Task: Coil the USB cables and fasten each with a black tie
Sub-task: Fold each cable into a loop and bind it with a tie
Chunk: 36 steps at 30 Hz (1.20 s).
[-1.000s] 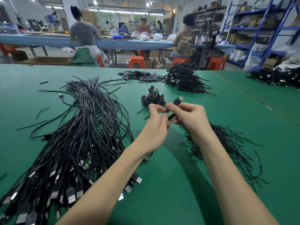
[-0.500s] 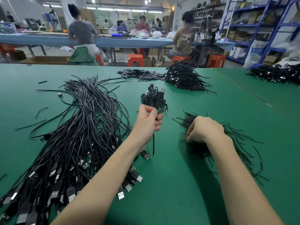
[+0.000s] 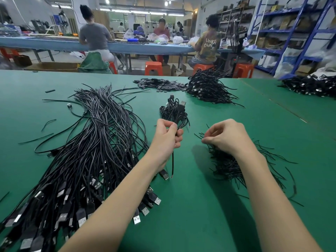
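My left hand (image 3: 167,137) grips a coiled black USB cable (image 3: 182,122). Its loops stick out past my fingers and its tail hangs down to the green table (image 3: 200,206). My right hand (image 3: 225,135) rests on top of the pile of thin black ties (image 3: 236,166), and its curled fingertips pinch a tie at the pile's left edge. A big heap of loose USB cables (image 3: 87,151) lies to the left, plugs toward me. Just beyond my left hand sits a small heap of coiled cables (image 3: 172,110).
A larger pile of coiled cables (image 3: 207,86) and flat black pieces (image 3: 158,84) lie at the far edge. Another cable pile (image 3: 312,86) sits on the table to the right. Stray cables (image 3: 47,122) lie at the left. People work at a bench behind.
A second ago both hands held the cable together. My right hand let go and dropped onto the tie pile, where its fingertips now pinch. My left hand keeps the coil.
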Each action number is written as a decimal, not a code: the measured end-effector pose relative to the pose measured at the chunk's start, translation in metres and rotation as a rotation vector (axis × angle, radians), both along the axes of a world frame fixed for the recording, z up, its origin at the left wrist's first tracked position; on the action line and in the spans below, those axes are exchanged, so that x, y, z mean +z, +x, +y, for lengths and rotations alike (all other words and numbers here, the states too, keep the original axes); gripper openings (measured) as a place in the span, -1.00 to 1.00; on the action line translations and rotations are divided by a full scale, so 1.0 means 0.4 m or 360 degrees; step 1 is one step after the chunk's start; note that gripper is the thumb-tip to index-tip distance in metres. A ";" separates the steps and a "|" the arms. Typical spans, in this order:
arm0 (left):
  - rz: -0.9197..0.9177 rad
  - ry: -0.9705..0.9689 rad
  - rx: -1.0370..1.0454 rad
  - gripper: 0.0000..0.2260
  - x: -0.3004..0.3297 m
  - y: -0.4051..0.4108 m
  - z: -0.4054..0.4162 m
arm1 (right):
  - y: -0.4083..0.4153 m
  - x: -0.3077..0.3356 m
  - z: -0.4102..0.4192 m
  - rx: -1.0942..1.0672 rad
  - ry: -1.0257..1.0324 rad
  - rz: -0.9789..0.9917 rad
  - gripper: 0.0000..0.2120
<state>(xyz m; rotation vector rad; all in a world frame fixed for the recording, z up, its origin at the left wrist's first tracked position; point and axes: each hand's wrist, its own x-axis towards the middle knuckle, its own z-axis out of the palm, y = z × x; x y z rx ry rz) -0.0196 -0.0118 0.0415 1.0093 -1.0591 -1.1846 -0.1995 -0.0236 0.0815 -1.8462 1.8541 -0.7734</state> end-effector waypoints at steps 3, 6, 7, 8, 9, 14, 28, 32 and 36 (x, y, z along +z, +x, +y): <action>-0.0027 0.0006 -0.0006 -0.90 -0.002 0.004 0.000 | -0.007 -0.001 0.001 -0.0020 0.0035 0.0013 -0.87; -0.0046 0.0015 -0.0009 -0.90 -0.006 0.002 -0.001 | -0.009 0.009 0.004 0.0010 -0.0059 -0.0071 -0.90; -0.0058 0.0018 -0.0009 -0.91 -0.008 0.001 -0.001 | -0.004 0.014 0.008 0.0066 -0.0075 -0.0250 -0.91; -0.0076 0.0017 -0.0009 -0.91 -0.009 -0.001 -0.001 | 0.004 0.022 0.013 0.0150 -0.0060 -0.0507 -0.92; -0.0111 0.0013 -0.0008 -0.90 -0.010 -0.002 0.000 | 0.013 0.030 0.018 0.0242 -0.0017 -0.0783 -0.93; -0.0535 -0.0134 -0.0017 -0.89 -0.009 -0.008 0.008 | 0.055 0.038 0.023 0.0388 -0.0159 -0.0693 -0.94; -0.1101 -0.0306 -0.0027 -0.88 0.010 -0.017 0.029 | 0.108 0.009 0.027 0.0040 -0.0283 -0.0691 -0.91; -0.1235 -0.0455 -0.0022 -0.82 0.006 -0.020 0.037 | 0.106 0.003 0.024 0.0006 -0.0177 -0.0869 -0.90; -0.1332 -0.0516 0.0028 -0.81 0.008 -0.018 0.037 | 0.112 0.001 0.024 -0.0023 -0.0183 -0.0852 -0.90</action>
